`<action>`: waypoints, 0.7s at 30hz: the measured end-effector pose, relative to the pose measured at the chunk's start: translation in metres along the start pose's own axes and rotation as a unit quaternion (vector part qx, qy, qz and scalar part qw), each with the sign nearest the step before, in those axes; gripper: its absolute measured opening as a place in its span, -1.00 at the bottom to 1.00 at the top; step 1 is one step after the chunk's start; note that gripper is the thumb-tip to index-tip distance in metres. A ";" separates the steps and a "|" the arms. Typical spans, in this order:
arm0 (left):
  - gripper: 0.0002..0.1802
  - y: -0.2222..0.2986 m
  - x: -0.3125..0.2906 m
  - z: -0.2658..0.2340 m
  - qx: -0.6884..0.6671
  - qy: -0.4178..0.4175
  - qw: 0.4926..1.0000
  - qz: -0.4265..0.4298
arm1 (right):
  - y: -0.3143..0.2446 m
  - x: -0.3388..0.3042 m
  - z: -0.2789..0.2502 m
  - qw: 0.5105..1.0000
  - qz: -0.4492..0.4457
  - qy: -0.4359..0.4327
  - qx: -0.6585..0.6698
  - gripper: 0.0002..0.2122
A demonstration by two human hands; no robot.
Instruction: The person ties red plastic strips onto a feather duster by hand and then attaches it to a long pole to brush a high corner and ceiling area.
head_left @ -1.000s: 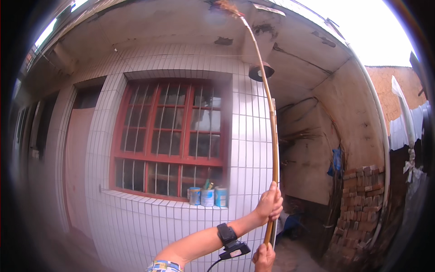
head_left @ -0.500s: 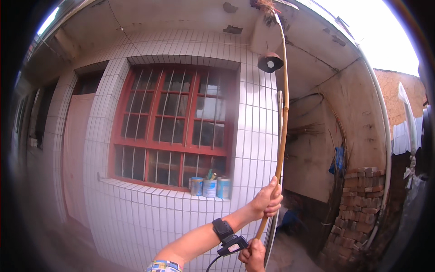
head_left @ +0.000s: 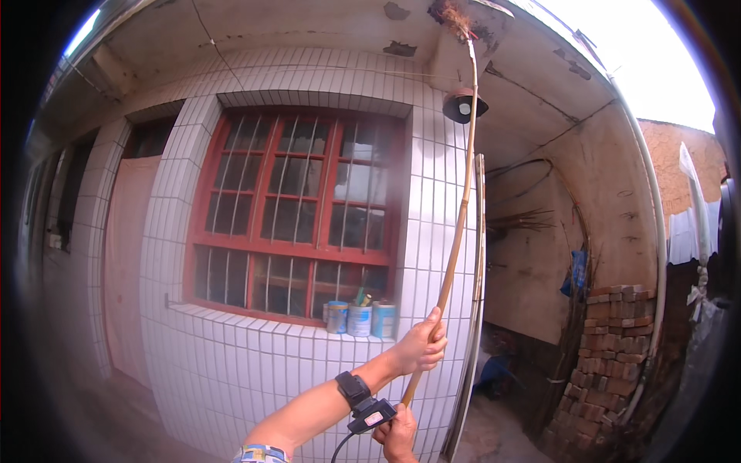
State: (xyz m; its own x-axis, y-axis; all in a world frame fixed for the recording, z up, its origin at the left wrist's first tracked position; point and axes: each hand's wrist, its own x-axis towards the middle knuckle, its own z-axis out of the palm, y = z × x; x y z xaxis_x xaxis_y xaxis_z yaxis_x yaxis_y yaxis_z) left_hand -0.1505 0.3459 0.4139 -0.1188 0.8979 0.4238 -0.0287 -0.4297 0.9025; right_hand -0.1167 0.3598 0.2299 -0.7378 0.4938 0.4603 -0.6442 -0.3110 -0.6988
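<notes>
A long bamboo-handled broom [head_left: 458, 220] rises at a slant from my hands toward the overhang. Reddish-brown bristles [head_left: 454, 17] at its top end are up by the ceiling beam; whether they touch it I cannot tell. My left hand [head_left: 419, 344] is wrapped round the handle, thumb pointing up, with a black strap and small black device [head_left: 369, 405] on that wrist. Lower down, my right hand [head_left: 397, 436] grips the handle near the picture's bottom edge. A dark lamp shade [head_left: 457, 108] hangs behind the upper handle.
Behind the broom stands a white-tiled wall [head_left: 428, 255] with a red barred window [head_left: 297, 248]. Several blue-and-white cans [head_left: 360, 320] line its sill. A pole [head_left: 478, 255] leans at the wall's corner. Stacked bricks [head_left: 606, 355] and a pale pipe [head_left: 658, 255] are at right.
Both hands have shifted left with the broom handle, which now leans more. Its upper part has moved left across the lamp shade, while the bristles stay by the beam.
</notes>
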 end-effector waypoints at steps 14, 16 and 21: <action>-0.54 0.036 0.015 -0.055 0.052 0.148 0.987 0.034 | -0.051 0.048 0.064 0.995 -0.034 -0.054 -0.081 -0.74; -0.53 0.028 0.011 -0.049 0.063 0.159 0.984 0.048 | -0.049 0.057 0.062 0.966 -0.162 0.000 -0.203 -0.72; -0.51 0.042 0.013 -0.027 0.070 0.173 0.982 0.031 | -0.058 0.056 0.064 0.966 -0.197 -0.010 -0.169 -0.74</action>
State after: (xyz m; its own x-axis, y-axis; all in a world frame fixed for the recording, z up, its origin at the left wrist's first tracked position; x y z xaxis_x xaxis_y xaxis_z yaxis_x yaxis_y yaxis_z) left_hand -0.1797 0.3374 0.4549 -0.4467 0.7740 0.4487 0.1237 -0.4433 0.8878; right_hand -0.1338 0.3540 0.3315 -0.4539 0.5032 0.7354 -0.7757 0.1831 -0.6040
